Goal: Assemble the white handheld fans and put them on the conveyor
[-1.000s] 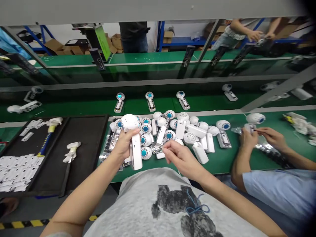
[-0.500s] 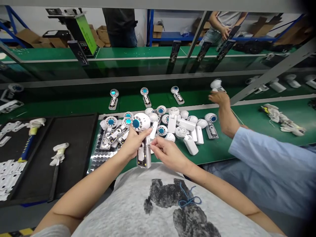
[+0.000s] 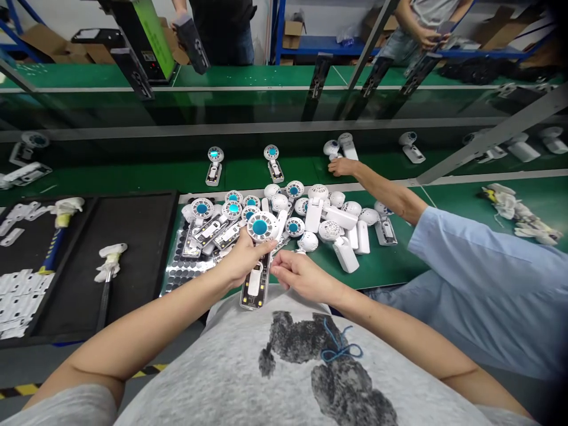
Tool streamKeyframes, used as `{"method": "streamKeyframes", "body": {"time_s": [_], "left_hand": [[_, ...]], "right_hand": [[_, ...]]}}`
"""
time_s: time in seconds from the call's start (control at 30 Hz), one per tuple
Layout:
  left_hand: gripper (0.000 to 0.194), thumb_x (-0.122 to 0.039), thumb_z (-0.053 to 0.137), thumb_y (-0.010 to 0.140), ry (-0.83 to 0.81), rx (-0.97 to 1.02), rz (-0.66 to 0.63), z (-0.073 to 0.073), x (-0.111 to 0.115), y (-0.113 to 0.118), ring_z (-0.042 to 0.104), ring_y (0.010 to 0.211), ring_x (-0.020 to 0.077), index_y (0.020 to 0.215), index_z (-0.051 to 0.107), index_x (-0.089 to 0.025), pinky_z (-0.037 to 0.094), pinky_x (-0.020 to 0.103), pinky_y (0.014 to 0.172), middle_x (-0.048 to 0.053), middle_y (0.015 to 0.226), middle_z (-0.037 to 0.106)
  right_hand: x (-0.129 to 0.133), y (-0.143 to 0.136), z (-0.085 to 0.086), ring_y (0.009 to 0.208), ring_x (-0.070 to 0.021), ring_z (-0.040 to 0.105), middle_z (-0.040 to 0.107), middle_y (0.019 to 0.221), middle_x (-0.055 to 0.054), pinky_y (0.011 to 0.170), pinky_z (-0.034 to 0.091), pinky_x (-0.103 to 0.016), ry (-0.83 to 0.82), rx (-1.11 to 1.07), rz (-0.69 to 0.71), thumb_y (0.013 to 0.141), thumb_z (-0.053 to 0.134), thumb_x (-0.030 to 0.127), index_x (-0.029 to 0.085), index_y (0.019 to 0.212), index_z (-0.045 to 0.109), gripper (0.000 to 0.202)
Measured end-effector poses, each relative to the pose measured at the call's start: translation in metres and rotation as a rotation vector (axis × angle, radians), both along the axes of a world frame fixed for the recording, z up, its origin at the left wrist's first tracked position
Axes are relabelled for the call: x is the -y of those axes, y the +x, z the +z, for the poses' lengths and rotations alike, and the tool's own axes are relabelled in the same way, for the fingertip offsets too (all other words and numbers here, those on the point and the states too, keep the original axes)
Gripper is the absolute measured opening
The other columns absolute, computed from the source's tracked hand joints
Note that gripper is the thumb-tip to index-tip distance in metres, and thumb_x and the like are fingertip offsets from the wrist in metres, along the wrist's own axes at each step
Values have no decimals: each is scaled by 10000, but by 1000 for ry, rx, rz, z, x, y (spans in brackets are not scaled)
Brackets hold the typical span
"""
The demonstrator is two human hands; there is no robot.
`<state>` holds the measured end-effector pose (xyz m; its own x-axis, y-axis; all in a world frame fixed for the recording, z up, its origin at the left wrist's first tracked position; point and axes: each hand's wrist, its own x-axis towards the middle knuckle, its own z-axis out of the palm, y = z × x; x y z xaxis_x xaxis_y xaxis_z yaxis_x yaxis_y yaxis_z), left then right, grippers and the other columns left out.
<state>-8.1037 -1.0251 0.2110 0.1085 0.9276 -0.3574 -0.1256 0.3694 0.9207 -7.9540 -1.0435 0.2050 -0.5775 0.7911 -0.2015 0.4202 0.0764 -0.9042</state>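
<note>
My left hand [image 3: 247, 258] is closed around a white handheld fan [image 3: 261, 228] with a round vented head and a blue disc. Its handle hangs toward my shirt, the open side showing a dark circuit board and a white inner part. Against the right edge of that handle is my right hand [image 3: 299, 273], its fingers curled and pinched together; whatever is between them is hidden. Just beyond both hands lies a pile of similar white fans [image 3: 331, 231], some with handles open and others closed.
A co-worker's hand [image 3: 342, 167] reaches in from the right to fans on the green belt [image 3: 168, 165]. Two more fans stand farther left there. At left, a black tray [image 3: 137, 219] holds a wrapped hammer [image 3: 57, 234] and white parts. Wrapped tools [image 3: 519, 216] lie at right.
The held fan has turned, so its blue disc and circuit board face me more. A co-worker's hand has moved left along the belt, leaving a fan behind at the right.
</note>
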Motion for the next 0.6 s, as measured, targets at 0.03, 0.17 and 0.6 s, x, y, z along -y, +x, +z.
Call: {"method": "streamKeyframes", "body": {"time_s": [0.03, 0.17, 0.6], "left_hand": [[471, -254, 718, 611, -20, -2, 10, -1, 0, 0, 522, 1019, 230, 954, 400, -197, 403, 366, 867, 73, 1049, 564], [439, -254, 722, 603, -81, 6, 43, -5, -1, -2, 553, 921, 223, 910, 413, -196, 434, 370, 795, 56, 964, 578], [457, -360, 696, 604, 218, -278, 241, -29, -72, -132, 572, 960, 239, 986, 557, -150, 438, 368, 844, 94, 1024, 626]], "right_hand": [[-1, 0, -1, 507, -103, 438, 501, 543, 45, 517, 339, -218, -18, -5, 1, 849, 413, 212, 191, 743, 445, 113], [-5, -3, -4, 502, -98, 426, 495, 532, 48, 514, 333, -215, -71, -14, 13, 837, 428, 204, 186, 740, 452, 101], [-23, 10, 11, 475, -87, 232, 282, 541, 72, 431, 183, -216, -222, -102, -281, 826, 473, 412, 192, 694, 440, 259]]}}
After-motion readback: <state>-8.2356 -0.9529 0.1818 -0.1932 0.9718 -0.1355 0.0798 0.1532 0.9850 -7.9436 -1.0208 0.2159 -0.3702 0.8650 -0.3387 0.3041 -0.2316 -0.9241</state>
